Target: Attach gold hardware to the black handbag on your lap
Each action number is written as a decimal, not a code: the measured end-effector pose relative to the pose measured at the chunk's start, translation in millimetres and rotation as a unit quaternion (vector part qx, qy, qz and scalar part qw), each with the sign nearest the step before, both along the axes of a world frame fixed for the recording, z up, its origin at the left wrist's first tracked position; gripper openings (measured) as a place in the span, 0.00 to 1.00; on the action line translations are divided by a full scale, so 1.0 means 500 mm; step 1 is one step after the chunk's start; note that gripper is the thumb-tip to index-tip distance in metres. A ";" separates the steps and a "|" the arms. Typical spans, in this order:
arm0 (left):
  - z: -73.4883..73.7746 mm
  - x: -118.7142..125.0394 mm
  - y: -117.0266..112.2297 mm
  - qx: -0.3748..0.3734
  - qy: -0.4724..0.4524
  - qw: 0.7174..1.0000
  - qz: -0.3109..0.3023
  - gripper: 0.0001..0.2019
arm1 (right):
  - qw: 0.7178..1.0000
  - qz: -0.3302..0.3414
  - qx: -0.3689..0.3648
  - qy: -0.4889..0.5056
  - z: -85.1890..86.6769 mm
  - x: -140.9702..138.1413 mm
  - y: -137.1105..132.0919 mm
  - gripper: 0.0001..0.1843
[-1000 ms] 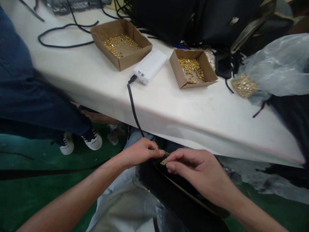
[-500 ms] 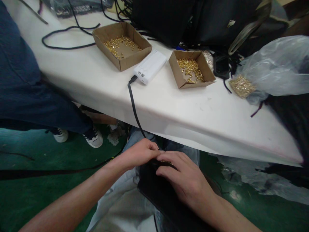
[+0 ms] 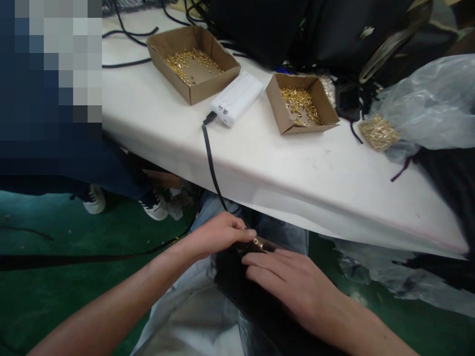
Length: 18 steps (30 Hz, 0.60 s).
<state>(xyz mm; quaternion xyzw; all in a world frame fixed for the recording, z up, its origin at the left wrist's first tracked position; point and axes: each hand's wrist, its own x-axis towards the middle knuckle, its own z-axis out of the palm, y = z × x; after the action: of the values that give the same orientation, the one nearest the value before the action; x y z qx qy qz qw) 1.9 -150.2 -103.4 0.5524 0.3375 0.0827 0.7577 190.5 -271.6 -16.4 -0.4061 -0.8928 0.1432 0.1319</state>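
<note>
A black leather-like piece [image 3: 241,287] lies across my lap, a small gold metal fitting [image 3: 259,243] showing at its upper edge. My left hand [image 3: 226,232] is closed on that edge, thumb pressed beside the fitting. From the other side, my right hand [image 3: 293,279] grips the same piece just below the fitting, its fingers close together and some fingertips hidden. On the table, the left cardboard box [image 3: 213,89] holds small round gold pieces [image 3: 181,64]. In the right cardboard box [image 3: 297,130] are more small gold pieces [image 3: 299,101].
A white power bank [image 3: 237,99] with a black cable [image 3: 211,163] lies on the white-covered table [image 3: 297,173]; the cable runs down near my left hand. Large black bags [image 3: 256,29] stand behind. A clear plastic bag [image 3: 438,99] is at right. A person in dark trousers [image 3: 122,173] stands at left.
My right hand has shifted slightly down and right, its fingers now closer together, uncovering the gold fitting. The left hand keeps its hold. The view has shifted slightly.
</note>
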 end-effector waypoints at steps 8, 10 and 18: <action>-0.003 0.002 -0.006 -0.004 -0.024 1.000 0.014 0.26 | 0.983 -0.156 -0.058 0.079 -0.035 -0.010 -0.012 0.14; 0.000 -0.002 -0.006 0.002 -0.036 0.999 0.002 0.26 | 0.966 -0.197 -0.104 0.135 -0.038 -0.011 -0.005 0.13; 0.006 -0.023 0.001 0.034 -0.089 0.994 -0.044 0.15 | 0.913 -0.275 -0.204 0.221 -0.051 0.012 0.017 0.09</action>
<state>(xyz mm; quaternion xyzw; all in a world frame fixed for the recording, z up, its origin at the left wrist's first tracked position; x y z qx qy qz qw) -9.8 -149.6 -100.3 0.5828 0.2407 0.1094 0.7684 196.7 -263.0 -41.7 -0.6117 -0.6453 0.3663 0.2743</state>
